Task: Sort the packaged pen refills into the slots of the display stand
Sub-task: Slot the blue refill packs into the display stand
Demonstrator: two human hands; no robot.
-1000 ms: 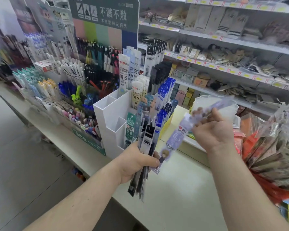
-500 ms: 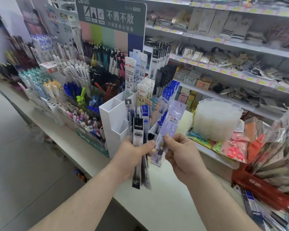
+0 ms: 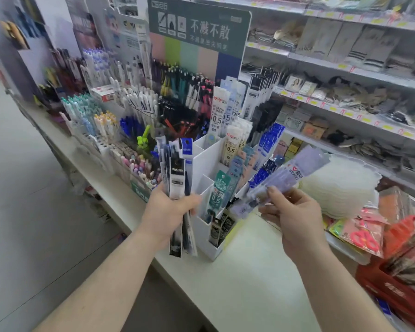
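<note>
A white display stand [image 3: 203, 166] with stepped slots sits on the counter, its right and rear slots filled with refill packs [image 3: 230, 144]. My left hand [image 3: 168, 212] grips a bundle of dark refill packs [image 3: 177, 173] upright, just left of the stand. My right hand [image 3: 295, 216] holds one pale purple refill pack [image 3: 295, 173] by its lower part, tilted up to the right, just right of the stand's front slots.
A white counter [image 3: 249, 271] runs under my arms. Racks of pens [image 3: 134, 109] crowd the left and rear. A stack of clear plastic trays [image 3: 340, 185] and red packaged goods [image 3: 398, 236] lie on the right. Shelves [image 3: 345, 75] rise behind.
My right hand has pulled the purple pack away from the bundle, moving right and tilting it. My left hand shifted the bundle left and higher. The view moved closer to the stand.
</note>
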